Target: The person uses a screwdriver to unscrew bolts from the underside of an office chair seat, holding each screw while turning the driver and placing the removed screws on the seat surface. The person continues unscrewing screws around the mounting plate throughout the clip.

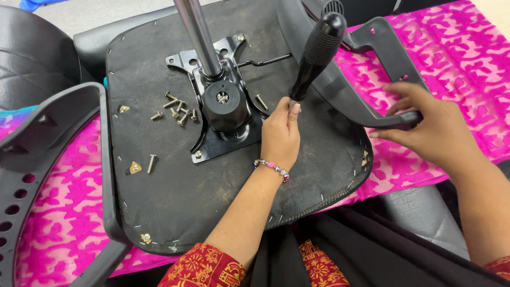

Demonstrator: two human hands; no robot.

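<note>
An upturned office chair seat (175, 186), its black fabric underside facing up, lies on a pink patterned cloth. My left hand (280, 133), with a bead bracelet on the wrist, pinches the lower end of a screwdriver with a black ribbed handle (317, 53) that stands tilted on the seat. My right hand (431, 127) grips the lower bar of a black plastic armrest (366, 90) lying across the seat's right edge. A black metal mechanism plate (223, 101) with a chrome gas cylinder (197, 32) is bolted mid-seat.
Several loose screws (178, 109) lie left of the plate, one more (151, 163) nearer me. A second grey armrest (58, 175) sits along the seat's left edge. The pink cloth (457, 69) covers the surface. A black chair back (32, 53) is at far left.
</note>
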